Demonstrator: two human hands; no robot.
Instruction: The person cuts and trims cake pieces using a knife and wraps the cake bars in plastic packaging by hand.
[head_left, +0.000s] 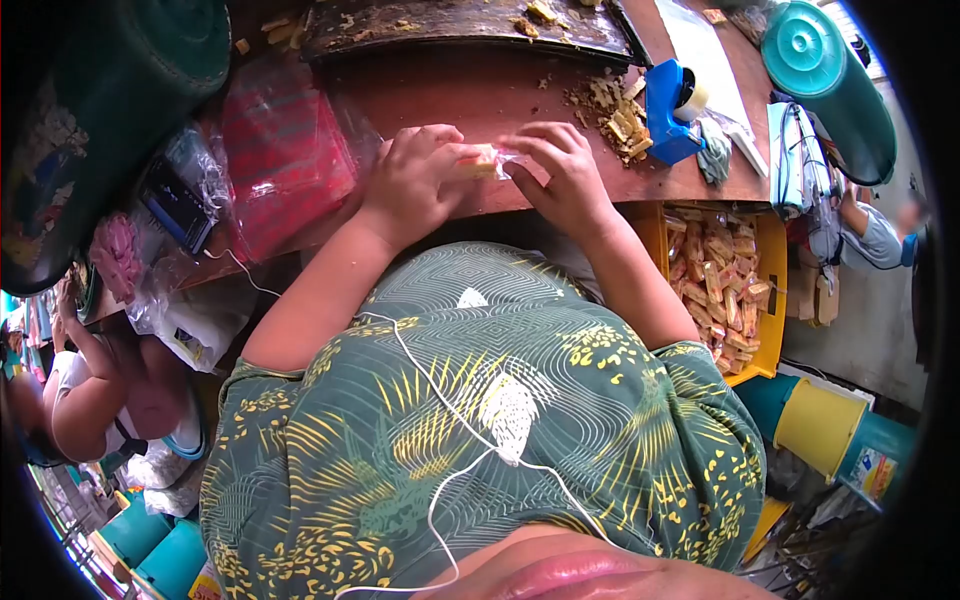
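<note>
1 small packet (477, 166), held from 2 sides
my left hand (408, 185) grips its body, likely for steadiness; my right hand (568, 185) pinches the clear wrapper end (503, 167), likely for control.

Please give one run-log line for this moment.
left hand: holding snack piece | right hand: at wrapper end | yellow crate: wrapped pieces inside

A reddish-brown counter (430, 90) runs across the upper part of the head view, its surface worn and dull. A large dark green barrel (115, 120) looms at the left, and a teal barrel (835, 105) is by the counter's right end. Beyond is a plain grey floor (865, 345). A yellow bucket (822, 425) sits between teal ones at lower right, teal tubs (172, 560) at lower left. Bright white light shows at the upper right edge
</note>
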